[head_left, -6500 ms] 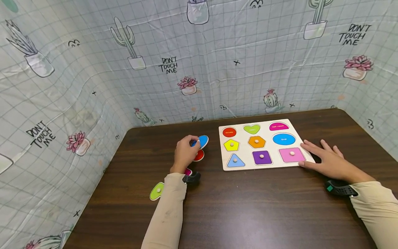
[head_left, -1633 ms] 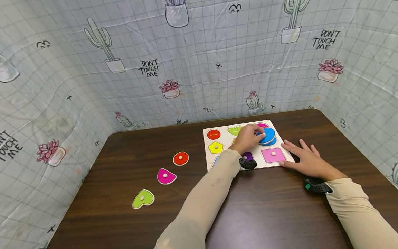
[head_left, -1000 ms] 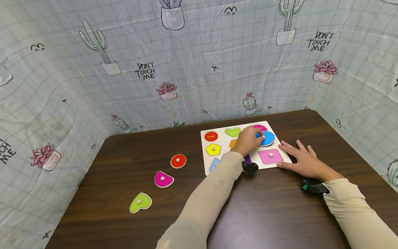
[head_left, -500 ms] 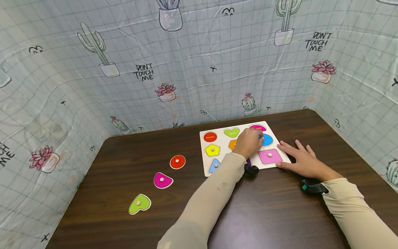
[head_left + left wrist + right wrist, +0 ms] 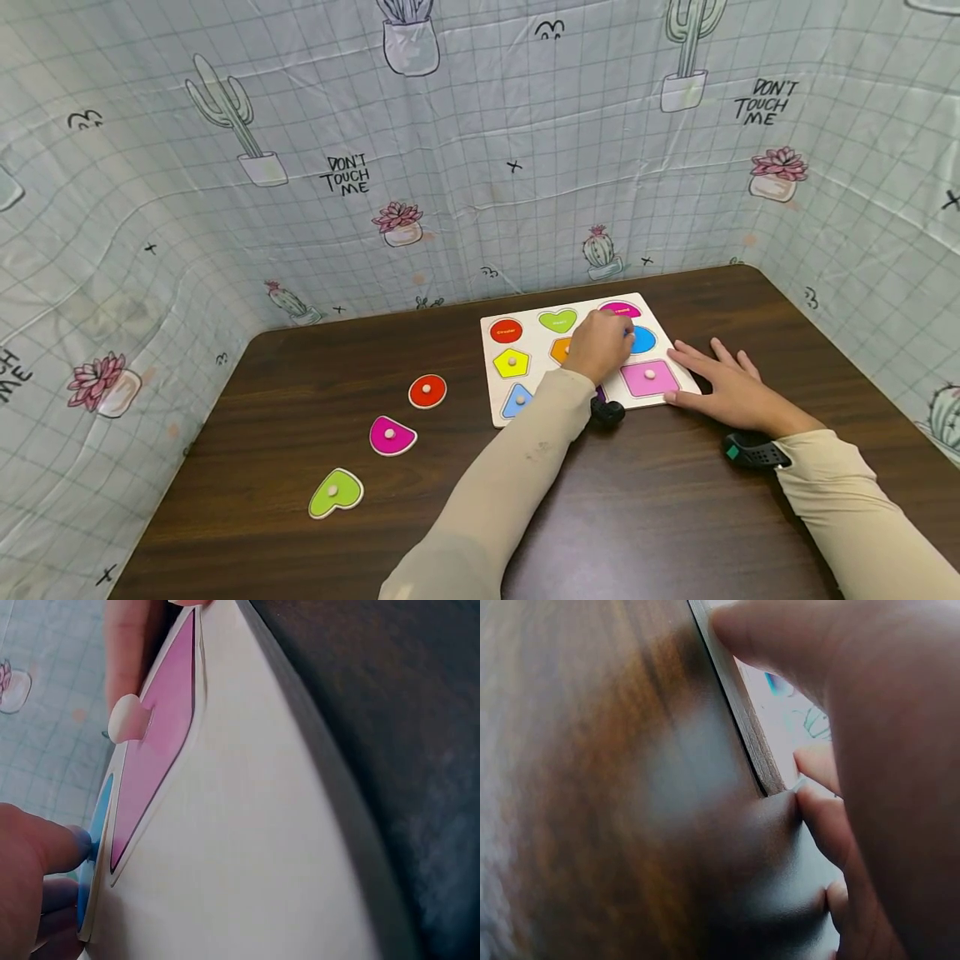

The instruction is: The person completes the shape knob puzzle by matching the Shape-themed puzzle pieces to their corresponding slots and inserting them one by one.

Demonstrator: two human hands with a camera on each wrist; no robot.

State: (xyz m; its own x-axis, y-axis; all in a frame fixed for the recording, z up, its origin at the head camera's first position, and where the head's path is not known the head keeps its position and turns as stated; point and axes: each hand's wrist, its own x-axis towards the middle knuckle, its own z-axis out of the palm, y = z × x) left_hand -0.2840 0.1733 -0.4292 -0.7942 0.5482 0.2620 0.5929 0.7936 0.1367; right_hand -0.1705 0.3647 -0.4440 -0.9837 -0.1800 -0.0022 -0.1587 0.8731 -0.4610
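Observation:
My left hand [image 5: 600, 346] pinches the small knob of a blue oval puzzle piece [image 5: 643, 339] at the oval spot on the wooden peg puzzle board [image 5: 540, 354]. Up close in the left wrist view, the thumb is on the knob of the blue oval piece [image 5: 86, 889], and the piece's near rim stands out from the board. My fingers hide its left part in the head view. My right hand [image 5: 738, 396] lies with spread fingers at the board's right edge, its thumb at the near corner beside the pink rectangle piece [image 5: 647, 379].
Left of the board lie a red circle piece [image 5: 426, 400], a magenta half-round piece [image 5: 397, 442] and a green heart piece [image 5: 345, 492], each knob up. A yellow pentagon [image 5: 506, 371] and a blue triangle [image 5: 515, 410] sit in the board. A patterned cloth [image 5: 480, 208] hangs behind the table.
My left hand has carried the blue oval from beside the red circle across to the board, then lowered it onto the oval spot. The right hand stays at the board's edge.

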